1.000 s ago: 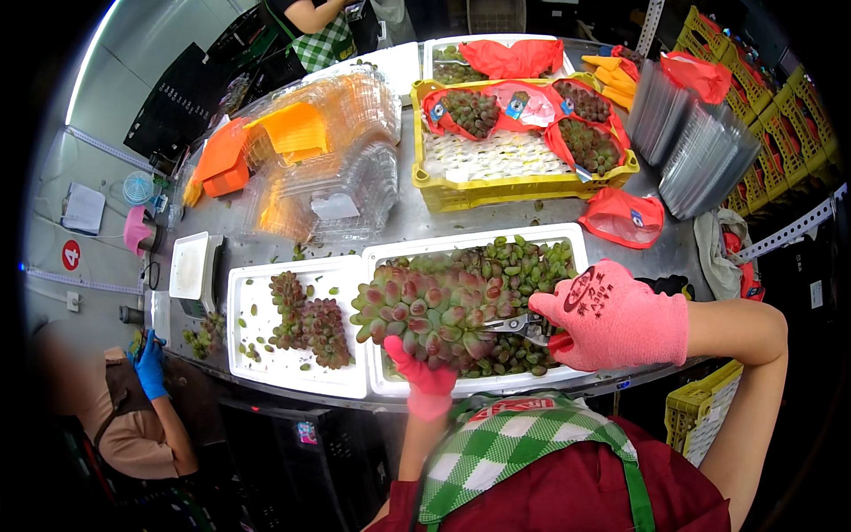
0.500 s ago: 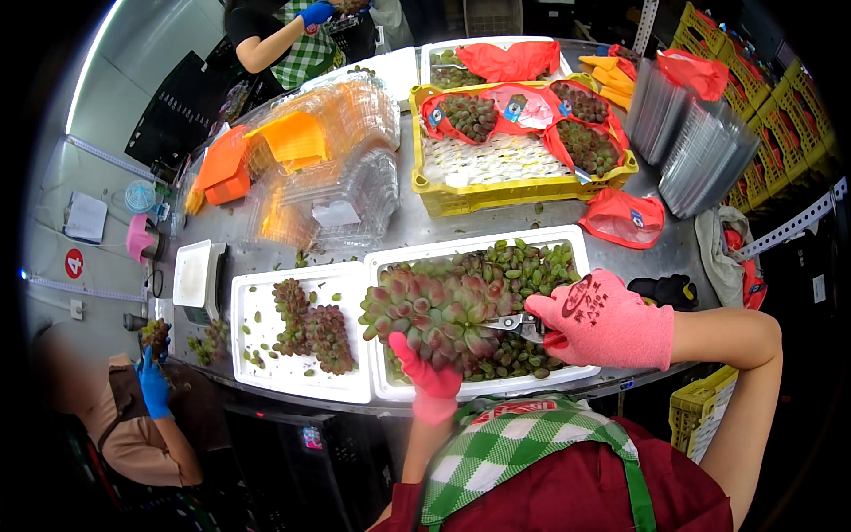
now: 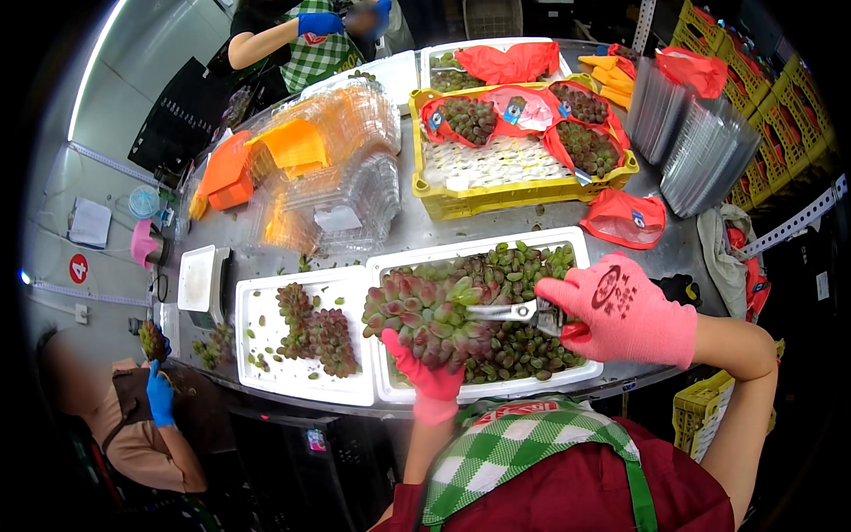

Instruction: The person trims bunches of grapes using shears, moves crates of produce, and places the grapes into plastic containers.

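My left hand (image 3: pixel 428 379), in a pink glove, holds a large bunch of red-green grapes (image 3: pixel 432 310) from below; most of its fingers are hidden under the fruit. Closed around the red handles of a pair of metal shears (image 3: pixel 510 312) is my right hand (image 3: pixel 625 310), gloved in pink too. The shear blades point left and their tips reach the middle of the bunch. Whether they touch a berry I cannot tell. Beneath the bunch, a white foam tray (image 3: pixel 567 372) holds many loose small grapes (image 3: pixel 532 346).
Left of it, another white tray (image 3: pixel 266 381) carries grape bunches, beside a scale (image 3: pixel 197 277). Behind are clear plastic boxes (image 3: pixel 355 199), a yellow crate (image 3: pixel 523 199) with red-bagged grapes and a red bag (image 3: pixel 623 219). Co-workers in blue gloves (image 3: pixel 160 397) are at left and far side.
My right hand has drawn slightly right and turned, so more of the shears shows. The bunch stays in my left hand, nearly still. The far co-worker's hands have moved right.
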Action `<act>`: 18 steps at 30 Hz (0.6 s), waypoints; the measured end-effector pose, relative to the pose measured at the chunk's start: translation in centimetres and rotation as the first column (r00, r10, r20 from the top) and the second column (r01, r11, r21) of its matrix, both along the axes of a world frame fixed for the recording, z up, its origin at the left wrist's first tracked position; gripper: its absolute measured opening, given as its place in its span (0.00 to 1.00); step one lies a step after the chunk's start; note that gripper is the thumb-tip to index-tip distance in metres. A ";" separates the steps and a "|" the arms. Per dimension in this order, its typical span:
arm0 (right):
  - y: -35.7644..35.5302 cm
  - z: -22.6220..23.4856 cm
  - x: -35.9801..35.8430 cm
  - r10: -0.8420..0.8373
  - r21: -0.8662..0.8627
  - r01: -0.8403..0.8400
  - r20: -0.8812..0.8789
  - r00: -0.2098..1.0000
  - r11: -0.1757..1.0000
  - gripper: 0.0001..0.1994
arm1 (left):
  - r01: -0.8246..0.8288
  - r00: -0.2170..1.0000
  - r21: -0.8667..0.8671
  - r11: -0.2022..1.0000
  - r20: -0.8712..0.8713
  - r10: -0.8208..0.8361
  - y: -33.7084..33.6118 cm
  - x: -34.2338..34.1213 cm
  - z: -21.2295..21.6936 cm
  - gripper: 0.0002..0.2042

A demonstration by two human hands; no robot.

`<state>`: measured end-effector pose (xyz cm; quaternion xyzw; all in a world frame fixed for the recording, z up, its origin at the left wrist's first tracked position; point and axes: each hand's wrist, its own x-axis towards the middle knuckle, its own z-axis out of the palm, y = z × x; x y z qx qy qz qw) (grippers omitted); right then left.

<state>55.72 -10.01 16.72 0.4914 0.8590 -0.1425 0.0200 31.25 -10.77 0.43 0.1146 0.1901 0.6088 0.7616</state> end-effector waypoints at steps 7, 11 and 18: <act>-0.1 -0.3 -0.1 0.041 0.211 -0.073 0.153 0.987 0.975 0.19 | 0.140 0.840 0.323 0.936 0.462 -0.285 0.2 -0.2 -1.2 0.38; 0.4 0.3 0.5 0.028 0.345 -0.081 0.155 0.987 0.935 0.20 | 0.064 0.893 0.214 0.975 0.424 -0.151 -0.4 0.2 -0.4 0.36; 0.9 2.0 -0.8 0.205 0.370 -0.407 0.478 0.854 0.835 0.16 | -0.021 0.942 0.059 0.998 -0.332 0.040 -0.4 0.4 0.5 0.36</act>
